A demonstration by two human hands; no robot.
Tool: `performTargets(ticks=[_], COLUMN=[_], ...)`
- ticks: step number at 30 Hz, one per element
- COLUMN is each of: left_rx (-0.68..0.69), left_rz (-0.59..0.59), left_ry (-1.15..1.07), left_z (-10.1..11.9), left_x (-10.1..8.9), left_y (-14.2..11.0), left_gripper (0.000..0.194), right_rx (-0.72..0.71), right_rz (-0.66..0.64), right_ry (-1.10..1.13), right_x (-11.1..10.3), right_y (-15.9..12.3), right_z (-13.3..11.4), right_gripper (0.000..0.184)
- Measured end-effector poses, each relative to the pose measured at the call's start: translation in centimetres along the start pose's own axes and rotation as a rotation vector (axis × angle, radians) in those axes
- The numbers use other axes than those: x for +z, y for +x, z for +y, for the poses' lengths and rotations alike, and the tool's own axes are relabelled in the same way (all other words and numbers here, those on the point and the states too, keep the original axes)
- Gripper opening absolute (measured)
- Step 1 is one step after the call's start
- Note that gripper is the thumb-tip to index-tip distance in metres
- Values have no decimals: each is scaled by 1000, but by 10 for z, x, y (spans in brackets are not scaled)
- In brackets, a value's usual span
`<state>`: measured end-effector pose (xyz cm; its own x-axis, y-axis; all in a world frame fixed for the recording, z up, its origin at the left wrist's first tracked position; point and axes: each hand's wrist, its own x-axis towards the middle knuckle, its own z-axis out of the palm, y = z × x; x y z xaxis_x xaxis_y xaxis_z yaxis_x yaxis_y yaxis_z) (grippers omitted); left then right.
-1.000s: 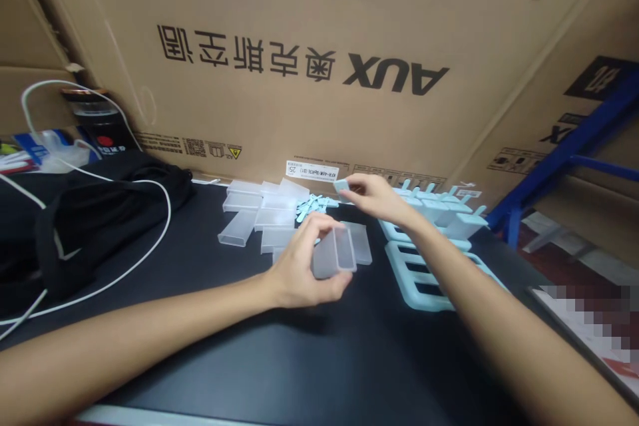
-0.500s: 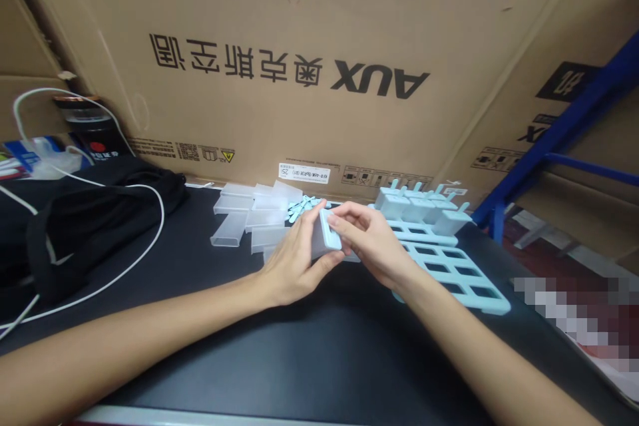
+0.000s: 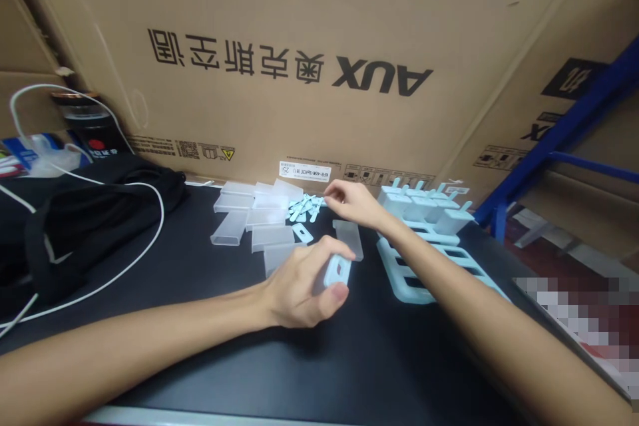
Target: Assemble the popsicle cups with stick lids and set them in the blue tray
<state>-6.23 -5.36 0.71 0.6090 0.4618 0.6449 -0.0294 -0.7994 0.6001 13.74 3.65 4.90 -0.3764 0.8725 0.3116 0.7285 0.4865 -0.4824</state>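
My left hand point(image 3: 305, 283) is closed around a clear plastic mould cup with a light blue slotted lid point(image 3: 337, 271) on its end, held just above the black table. My right hand point(image 3: 349, 203) reaches to the far side, fingers curled over a heap of light blue sticks point(image 3: 305, 206); whether it holds one is hidden. A single blue lid point(image 3: 302, 232) lies flat between the hands. A lone clear cup point(image 3: 348, 238) lies right of it. A light blue mould tray point(image 3: 424, 259) sits under my right forearm, with several capped cups point(image 3: 424, 205) standing at its far end.
Several empty clear cups point(image 3: 252, 219) lie in a loose group at the back. A black bag point(image 3: 74, 213) and a white cable point(image 3: 150, 239) lie to the left. A big cardboard box point(image 3: 309, 60) walls the back. A blue metal frame point(image 3: 564, 140) stands at the right.
My right hand left the lid on the cup and reached back to the sticks. My left hand drew the capped cup nearer and lower.
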Motion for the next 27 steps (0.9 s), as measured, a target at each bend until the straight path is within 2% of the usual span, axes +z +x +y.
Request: performTargets(ticks=[2,5,8,12,14,16,18,21,24,27], left_rx=[2,0,-23,-28,-50,-87,-133,-181,-196,-213], left_rz=[-63,-163,-209,-162,-116,-58,-12,32,78,123], left_ry=[-27,-53,-69,-100,-94,-79,-77,-107,-131,-129], left_z=[0,-2,-3,-3,-4,-6,-9,-13,-14,-14], left_x=[4,8,9,6,6,8,11,15,18,21], left_y=[-3,-7,-9,-9,-8,-8,-8,-7,-6,-7], left_gripper=[38,42,48,52,51,49,44,39,40,42], right_rx=[-110,-208,-269,-297,-261,-200,-130,-75,-69,-47], right_rz=[-136,-336,-383,-383,-329,-217,-90,22,23,-45], right_ry=[-375,-686,-825,-854,-795,-654,-406,63,349,396], right_x=[8,20,27,23,14,-1,-20,-51,-73,-76], right_y=[21,40,48,47,44,38,26,0,-31,-55], right_z=[13,21,20,23,26,26,18,-11,-47,-69], right_gripper=[21,31,28,24,19,13,12,27,37,40])
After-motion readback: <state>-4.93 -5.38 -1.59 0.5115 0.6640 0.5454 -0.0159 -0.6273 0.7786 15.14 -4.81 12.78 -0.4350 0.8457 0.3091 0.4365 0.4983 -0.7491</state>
